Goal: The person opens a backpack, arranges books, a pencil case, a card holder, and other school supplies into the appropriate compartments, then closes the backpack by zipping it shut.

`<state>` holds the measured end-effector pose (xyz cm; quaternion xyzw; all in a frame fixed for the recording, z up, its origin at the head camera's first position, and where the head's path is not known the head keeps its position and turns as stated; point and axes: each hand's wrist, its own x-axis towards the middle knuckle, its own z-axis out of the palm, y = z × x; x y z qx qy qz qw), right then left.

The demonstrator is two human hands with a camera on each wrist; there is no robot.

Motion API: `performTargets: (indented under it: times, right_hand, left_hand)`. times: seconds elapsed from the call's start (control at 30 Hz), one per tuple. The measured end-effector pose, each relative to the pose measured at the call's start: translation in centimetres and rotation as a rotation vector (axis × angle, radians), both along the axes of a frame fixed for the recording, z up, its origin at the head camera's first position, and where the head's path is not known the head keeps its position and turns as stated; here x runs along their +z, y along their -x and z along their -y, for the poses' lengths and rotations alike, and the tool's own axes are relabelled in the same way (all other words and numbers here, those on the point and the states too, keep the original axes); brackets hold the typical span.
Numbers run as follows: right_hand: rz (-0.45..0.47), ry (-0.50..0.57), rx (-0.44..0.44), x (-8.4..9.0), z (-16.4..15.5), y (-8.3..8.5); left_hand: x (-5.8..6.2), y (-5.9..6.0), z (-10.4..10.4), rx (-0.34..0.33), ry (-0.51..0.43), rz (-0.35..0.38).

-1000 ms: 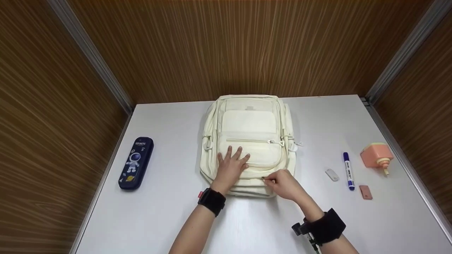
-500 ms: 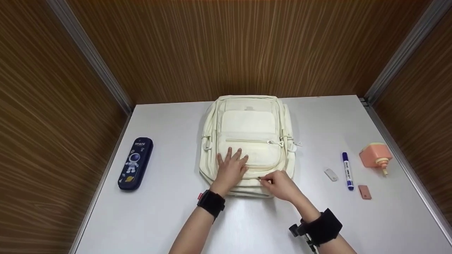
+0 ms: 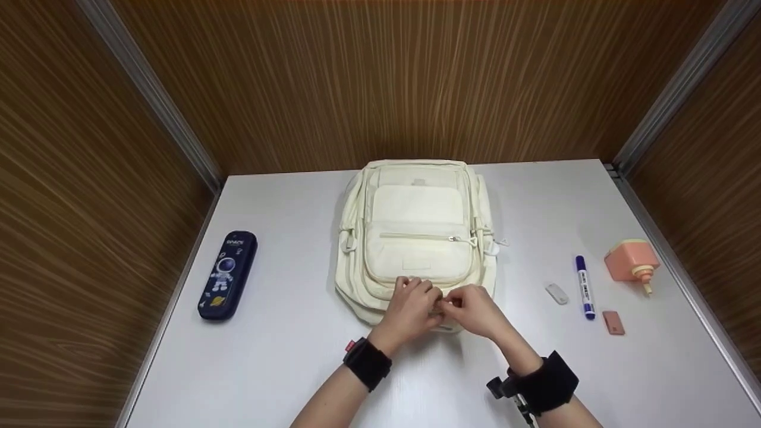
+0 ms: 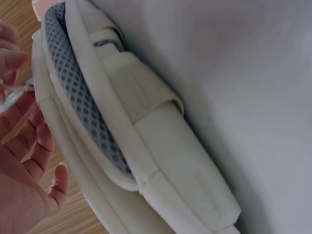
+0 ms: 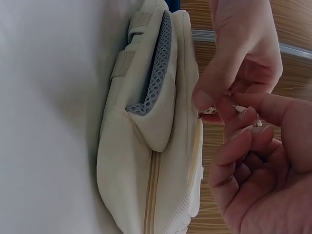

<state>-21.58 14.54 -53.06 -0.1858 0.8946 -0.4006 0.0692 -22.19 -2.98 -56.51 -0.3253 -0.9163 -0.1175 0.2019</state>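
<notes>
A cream backpack (image 3: 419,205) lies flat, front pocket up, its near end towards me. At that near edge my left hand (image 3: 411,308) and right hand (image 3: 475,310) meet, fingers curled inward. Seen from the right wrist, a small metal zipper pull (image 5: 209,111) sits between the left thumb (image 5: 204,100) and a finger below it. The right thumb and forefinger pinch the pull's pale end (image 5: 239,108). From the left wrist, its shiny end (image 4: 13,97) shows beside the curled fingers. Hands mostly cover the zipper in the head view.
A navy astronaut pencil case (image 3: 229,275) lies at left on the white table (image 3: 285,238). To the right are a white eraser (image 3: 557,293), a blue marker (image 3: 585,287), a pink eraser (image 3: 613,323) and a coral pump bottle (image 3: 633,261). Wood-grain panels (image 3: 380,83) enclose the table.
My right hand slid slightly left along the near zipper, then stayed about there. My left hand left its flat press on the front pocket and came down and right, curling at the zipper pull.
</notes>
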Motion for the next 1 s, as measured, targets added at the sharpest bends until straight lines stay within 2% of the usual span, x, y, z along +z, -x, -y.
performTargets:
  times: [0.07,0.17,0.27,0.33,0.4,0.5,0.63,0.8,1.0]
  right_hand:
    - [-0.010,0.016,0.037,0.1,0.1,0.0]
    - [-0.019,0.057,0.091,0.2,0.0,0.1]
    - [-0.071,0.073,0.093,0.2,-0.5,0.4]
    - [-0.148,0.010,0.057,0.0,-0.8,0.7]
    - [-0.241,-0.098,0.011,-0.3,-1.0,0.9]
    - [-0.364,-0.231,-0.013,-1.2,-1.1,1.2]
    - [-0.456,-0.251,0.006,-2.3,-1.0,1.4]
    - [-0.488,-0.233,-0.002,-2.7,-1.1,1.8]
    - [-0.465,-0.223,-0.006,-2.8,-1.4,1.9]
  left_hand:
    - [-0.1,0.0,-0.2,0.002,0.002,-0.014]
    - [-0.1,0.1,-0.2,-0.004,-0.038,0.007]
    - [0.0,0.1,-0.1,-0.010,-0.108,0.040]
    - [0.0,0.1,0.0,-0.012,-0.152,0.061]
    - [0.2,0.1,0.1,-0.013,-0.179,0.082]
    - [0.3,-0.1,0.2,-0.006,-0.197,0.110]
    - [0.5,-0.3,0.2,0.008,-0.193,0.130]
    - [0.7,-0.4,0.4,0.011,-0.244,0.152]
    - [0.6,-0.5,1.0,0.031,-0.288,0.176]
